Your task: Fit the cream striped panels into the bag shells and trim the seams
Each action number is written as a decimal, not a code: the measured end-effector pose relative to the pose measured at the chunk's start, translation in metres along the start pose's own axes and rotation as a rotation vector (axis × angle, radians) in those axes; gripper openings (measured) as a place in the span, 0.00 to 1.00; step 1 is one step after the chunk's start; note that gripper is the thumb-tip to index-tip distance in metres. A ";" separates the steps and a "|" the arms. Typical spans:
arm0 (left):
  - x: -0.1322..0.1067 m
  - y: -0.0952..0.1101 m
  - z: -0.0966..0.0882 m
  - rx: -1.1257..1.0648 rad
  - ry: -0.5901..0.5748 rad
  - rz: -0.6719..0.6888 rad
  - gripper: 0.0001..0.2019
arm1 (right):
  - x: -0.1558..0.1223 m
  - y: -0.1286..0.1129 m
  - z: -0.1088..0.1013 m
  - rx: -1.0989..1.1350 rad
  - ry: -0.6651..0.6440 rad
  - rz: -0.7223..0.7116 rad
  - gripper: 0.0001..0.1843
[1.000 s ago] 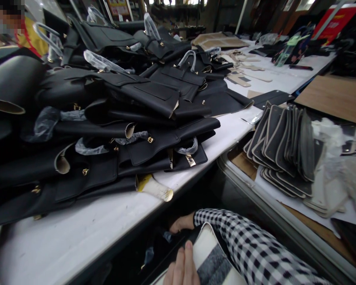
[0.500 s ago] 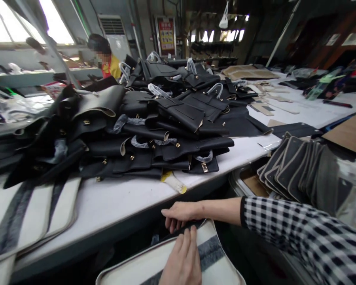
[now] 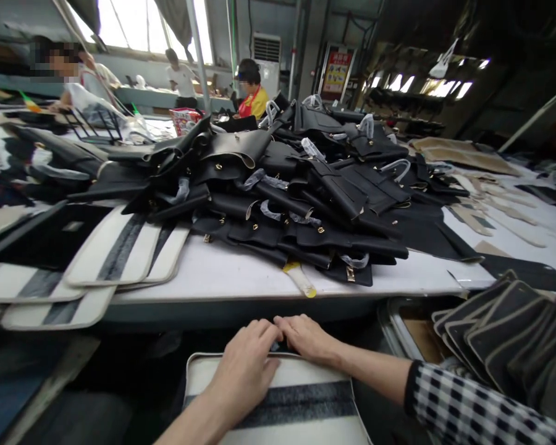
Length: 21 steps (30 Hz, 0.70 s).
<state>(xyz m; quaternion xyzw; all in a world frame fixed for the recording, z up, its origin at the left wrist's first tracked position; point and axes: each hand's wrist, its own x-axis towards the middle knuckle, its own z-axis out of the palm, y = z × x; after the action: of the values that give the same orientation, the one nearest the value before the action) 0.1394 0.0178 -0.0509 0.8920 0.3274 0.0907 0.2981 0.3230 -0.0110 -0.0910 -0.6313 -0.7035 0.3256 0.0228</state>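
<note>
Low in front of me is a cream-white bag panel (image 3: 301,371) with a dark stripe across it and a thin dark edge. My left hand (image 3: 245,364) lies over its top edge, thumb on the white face and fingers bent over the far side. From the right, my right hand (image 3: 310,340) meets it at the same edge, its fingers curled down and the fingertips partly hidden. Both hands almost touch at the middle of that edge. Whatever lies behind the edge, under the fingers, is mostly out of sight.
A heap of black handbags (image 3: 278,204) with plastic-wrapped handles covers the white table (image 3: 241,278). More striped panels (image 3: 115,247) lie at the left. Dark grey pieces (image 3: 505,321) stand in a row at the right. Several people, one in yellow (image 3: 258,102), are farther back.
The view has swung left, showing more panels and people there. My left hand has moved up to the panel's top edge beside my right hand. The panel now sits straighter before me.
</note>
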 end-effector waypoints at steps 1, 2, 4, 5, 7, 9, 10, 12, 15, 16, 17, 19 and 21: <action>0.001 -0.005 -0.007 0.021 -0.025 -0.039 0.10 | 0.001 0.000 0.001 -0.030 -0.001 0.000 0.21; 0.003 -0.010 -0.011 0.034 -0.058 -0.075 0.07 | 0.002 -0.001 0.002 -0.059 -0.001 -0.001 0.22; 0.006 -0.017 -0.016 0.023 -0.121 -0.136 0.03 | 0.003 -0.002 0.003 -0.118 0.000 -0.007 0.21; 0.007 -0.020 -0.016 0.006 -0.140 -0.156 0.03 | 0.003 -0.003 0.004 -0.145 0.002 -0.011 0.22; 0.009 -0.022 -0.014 -0.027 -0.149 -0.175 0.04 | 0.003 -0.006 0.004 -0.189 0.003 -0.017 0.23; 0.009 -0.024 -0.011 -0.044 -0.139 -0.173 0.03 | 0.003 -0.009 0.005 -0.228 0.001 -0.014 0.24; 0.009 -0.024 -0.010 -0.050 -0.133 -0.171 0.03 | 0.003 -0.010 0.005 -0.247 0.000 -0.013 0.24; 0.008 -0.027 -0.013 -0.059 -0.121 -0.166 0.01 | 0.004 -0.013 0.005 -0.287 -0.005 -0.015 0.24; 0.004 -0.038 -0.027 -0.093 -0.155 -0.188 0.04 | 0.005 -0.015 0.007 -0.334 -0.021 -0.024 0.26; 0.001 -0.044 -0.033 -0.107 -0.173 -0.210 0.05 | 0.006 -0.016 0.007 -0.346 -0.027 -0.029 0.26; -0.002 -0.051 -0.039 -0.122 -0.187 -0.236 0.06 | 0.007 -0.017 0.008 -0.356 -0.033 -0.033 0.27; -0.010 -0.063 -0.048 -0.145 -0.185 -0.282 0.06 | 0.008 -0.019 0.008 -0.370 -0.042 -0.045 0.27; -0.018 -0.073 -0.051 -0.168 -0.153 -0.301 0.04 | 0.010 -0.022 0.009 -0.379 -0.045 -0.060 0.26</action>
<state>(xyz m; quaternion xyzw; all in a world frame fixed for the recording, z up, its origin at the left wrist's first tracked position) 0.0687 0.0755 -0.0525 0.8092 0.4249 0.0037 0.4058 0.2974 -0.0052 -0.0913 -0.5955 -0.7712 0.2006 -0.1024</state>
